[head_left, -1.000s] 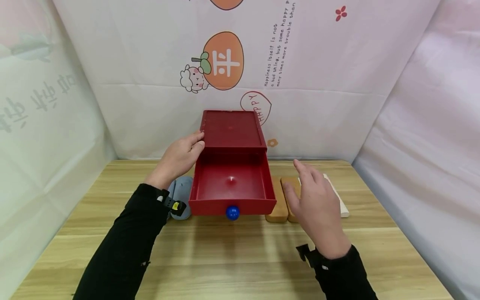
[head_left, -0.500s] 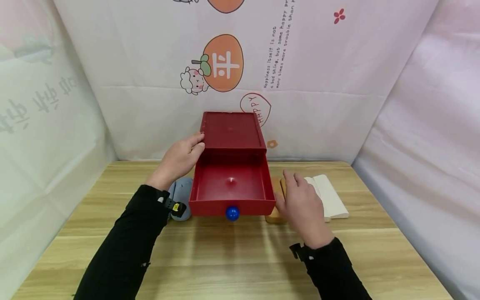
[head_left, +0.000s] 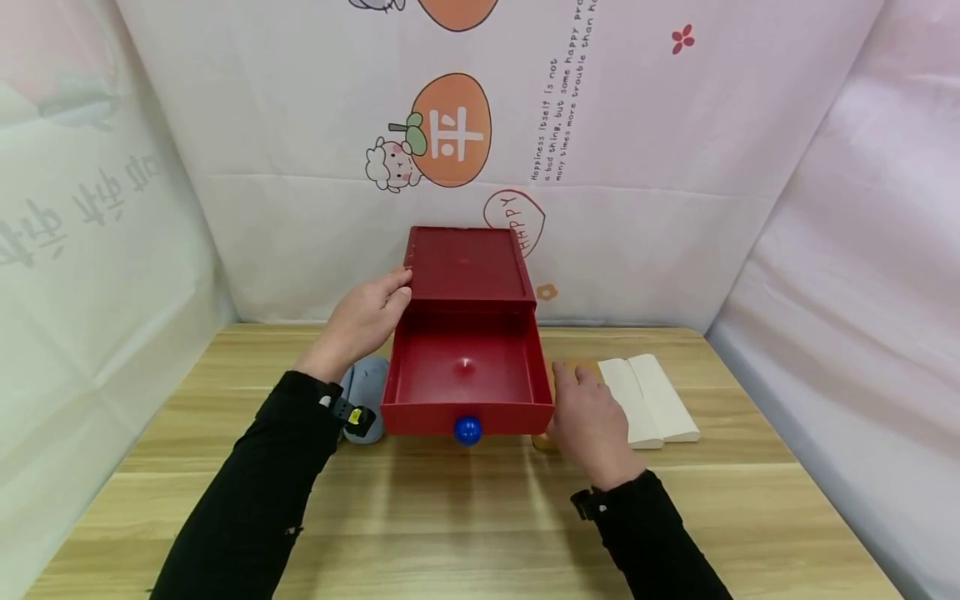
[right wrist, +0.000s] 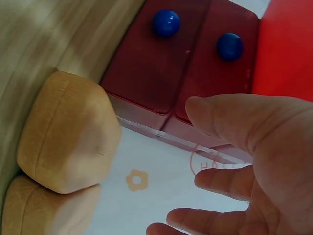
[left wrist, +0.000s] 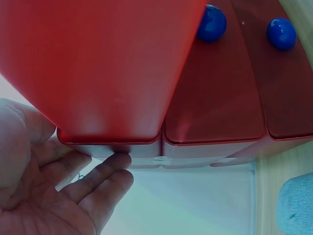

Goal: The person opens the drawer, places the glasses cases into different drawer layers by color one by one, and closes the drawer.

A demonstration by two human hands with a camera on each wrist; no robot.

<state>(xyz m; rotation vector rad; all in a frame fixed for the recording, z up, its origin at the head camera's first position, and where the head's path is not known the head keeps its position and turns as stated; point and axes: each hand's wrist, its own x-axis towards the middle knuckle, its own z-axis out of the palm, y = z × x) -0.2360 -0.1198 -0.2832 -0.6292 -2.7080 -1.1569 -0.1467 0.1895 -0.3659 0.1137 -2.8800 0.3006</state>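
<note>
A red drawer cabinet (head_left: pixel 471 262) stands on the table with its top drawer (head_left: pixel 465 417) pulled far out and nothing inside; a blue knob (head_left: pixel 468 430) sits on its front. My left hand (head_left: pixel 362 323) rests against the cabinet's left side, fingers extended along the wall in the left wrist view. Beside the right side is my right hand (head_left: pixel 592 427), fingers spread and holding nothing in the right wrist view. Two lower drawers, with blue knobs (right wrist: pixel 166 22), are closed. Tan, rounded, seamed cases (right wrist: pixel 71 134) lie near the right hand, largely hidden behind it in the head view.
To the right lie two flat white pieces (head_left: pixel 660 398), side by side. A blue-grey soft-looking piece (head_left: pixel 366 387) is at the cabinet's left. Printed cloth (head_left: pixel 300 167) hangs behind and at both sides. Bare wood tabletop (head_left: pixel 450 525) spans the front.
My right hand has moved left and lower, from over the white pieces to beside the cabinet, uncovering them. The left hand and the drawer have stayed in place.
</note>
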